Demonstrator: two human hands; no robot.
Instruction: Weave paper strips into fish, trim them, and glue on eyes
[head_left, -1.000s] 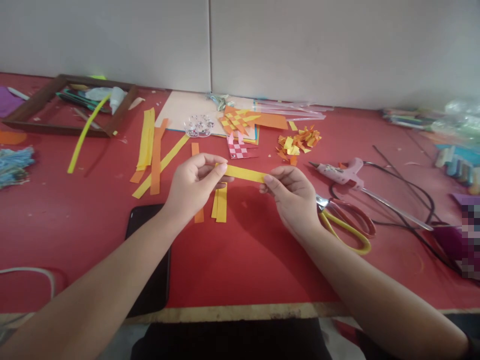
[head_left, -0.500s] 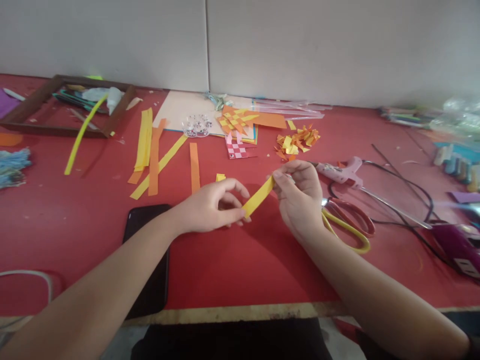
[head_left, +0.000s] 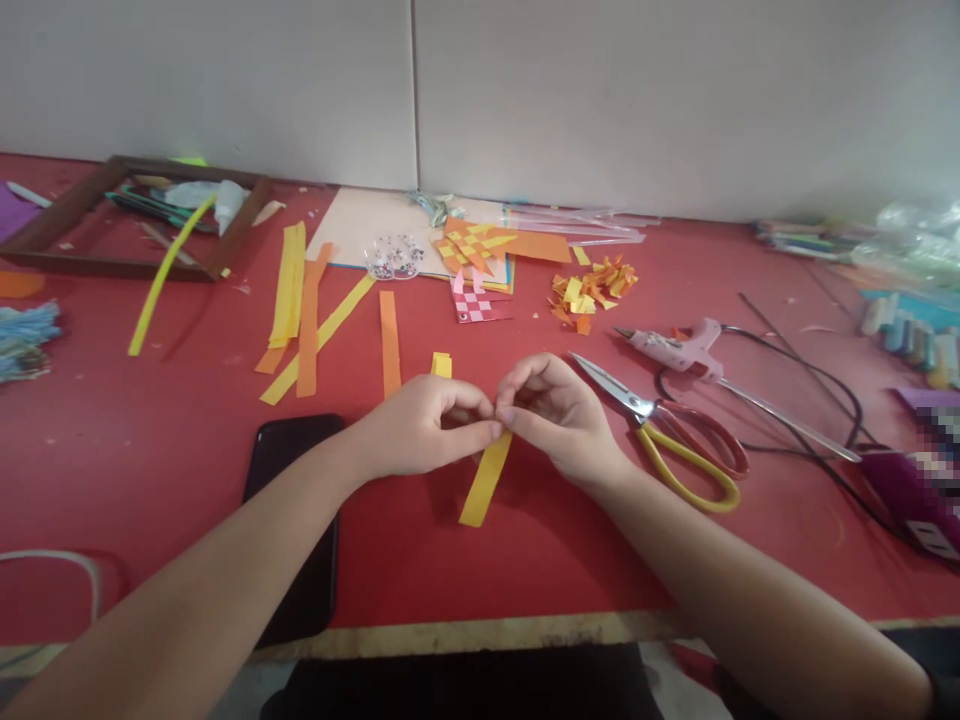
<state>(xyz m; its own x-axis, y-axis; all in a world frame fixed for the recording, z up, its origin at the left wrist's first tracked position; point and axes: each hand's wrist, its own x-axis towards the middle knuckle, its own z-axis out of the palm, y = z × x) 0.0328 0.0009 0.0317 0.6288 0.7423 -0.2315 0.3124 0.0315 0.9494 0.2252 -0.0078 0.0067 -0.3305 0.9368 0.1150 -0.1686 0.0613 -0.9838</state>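
Note:
A yellow paper strip [head_left: 486, 485] hangs down toward me, its upper end pinched between the fingertips of both hands. My left hand [head_left: 431, 425] is closed on that end from the left, thumb and fingers almost touching the other hand. From the right, my right hand [head_left: 551, 415] grips the same end, fingers curled. The very tip of the strip is hidden by the fingers. Just beyond my left hand lie an orange strip [head_left: 389, 340] and short yellow strips [head_left: 442, 365], partly covered. Scissors [head_left: 637, 408] with red and yellow handles lie right of my right hand.
A black phone [head_left: 296, 560] lies under my left forearm. A pink glue gun [head_left: 679, 352] with its cord sits at the right. Farther back are paper scraps [head_left: 592, 290], a pink woven paper fish [head_left: 474, 298], an orange woven piece [head_left: 472, 245] and a wooden frame [head_left: 67, 210].
The strip has swung from stretched between my hands to hanging downward. Both hands have come together at its upper end, and my right hand has moved left, uncovering the scissors' blades.

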